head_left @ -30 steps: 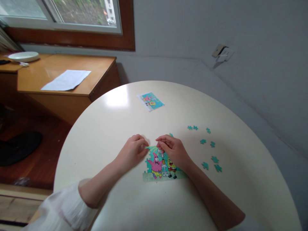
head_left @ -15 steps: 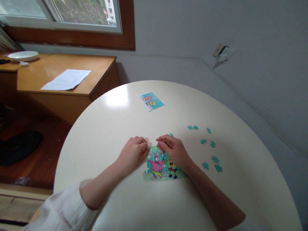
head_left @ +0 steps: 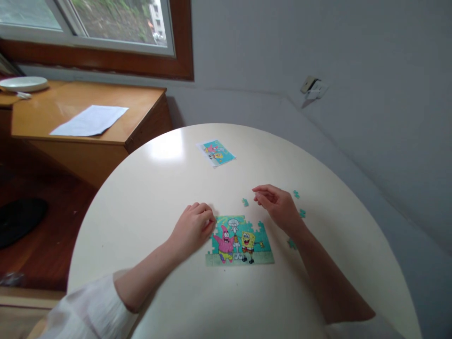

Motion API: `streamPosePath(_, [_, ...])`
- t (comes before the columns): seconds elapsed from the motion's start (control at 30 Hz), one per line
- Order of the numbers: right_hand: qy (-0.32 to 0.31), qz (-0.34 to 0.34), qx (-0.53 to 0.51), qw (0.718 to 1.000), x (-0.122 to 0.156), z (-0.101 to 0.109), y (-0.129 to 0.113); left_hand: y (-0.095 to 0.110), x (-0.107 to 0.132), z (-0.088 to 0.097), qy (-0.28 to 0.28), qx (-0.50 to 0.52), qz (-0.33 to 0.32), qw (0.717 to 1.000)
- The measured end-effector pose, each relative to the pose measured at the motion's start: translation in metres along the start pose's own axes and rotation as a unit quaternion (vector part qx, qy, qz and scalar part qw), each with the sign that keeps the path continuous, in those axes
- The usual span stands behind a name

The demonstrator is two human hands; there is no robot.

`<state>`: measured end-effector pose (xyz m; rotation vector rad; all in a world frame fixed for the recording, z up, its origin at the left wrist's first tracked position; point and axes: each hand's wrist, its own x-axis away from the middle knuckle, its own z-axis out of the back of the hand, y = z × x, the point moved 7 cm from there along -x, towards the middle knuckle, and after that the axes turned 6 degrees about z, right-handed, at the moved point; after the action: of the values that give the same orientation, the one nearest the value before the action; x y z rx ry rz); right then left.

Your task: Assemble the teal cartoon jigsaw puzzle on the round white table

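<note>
Low in the middle of the frame, flat on a round white table (head_left: 212, 301), a puzzle (head_left: 242, 242), mostly put together, with a pink star, a tall pale blue figure and a yellow square on the front. Bumpy on the left side, and with a bite out of the top right. Right at the top left corner of the puzzle, the left hand (head_left: 192, 227), fingers curled in, thumb tucked close; cannot tell about a piece pinched there, too hidden to see. Above the puzzle's right side, the right hand (head_left: 280, 205), fingers bent, tips bunched near the thumb; cannot tell about anything between them. Just left of those tips, and apart from them, a loose green piece (head_left: 245, 202). Along the right arm (head_left: 325, 273), three more spots of green pieces (head_left: 296, 194), the lowest partly behind the arm. Higher up in the middle of the frame, a small picture card (head_left: 218, 153) at a slant, with the same three figures. At the upper left, a brown desk (head_left: 141, 102) with a white paper (head_left: 92, 120) and a white plate (head_left: 26, 84), under a window (head_left: 120, 23). At the upper right, a socket (head_left: 313, 88) on a grey wall (head_left: 370, 84)
</note>
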<state>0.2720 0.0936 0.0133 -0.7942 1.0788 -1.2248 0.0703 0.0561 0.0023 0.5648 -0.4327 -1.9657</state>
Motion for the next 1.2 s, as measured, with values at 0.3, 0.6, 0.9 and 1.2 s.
streamPosePath(0.3, [-0.112,0.081,0.212,0.967,-0.001,-0.015,0.015,0.001,0.000,-0.002,0.011,0.031,-0.012,0.999])
streamPosePath(0.6, [-0.129,0.132,0.249,0.951,0.000,-0.024,0.017,-0.009,-0.001,0.003,0.029,0.175,0.053,0.983])
streamPosePath(0.9, [-0.090,0.123,0.257,0.954,0.003,-0.024,0.017,-0.020,-0.001,0.009,0.072,0.205,0.097,0.971])
streamPosePath(1.2, [-0.077,0.126,0.276,0.950,0.004,-0.029,0.019,-0.020,-0.001,0.009,0.062,0.209,0.100,0.971])
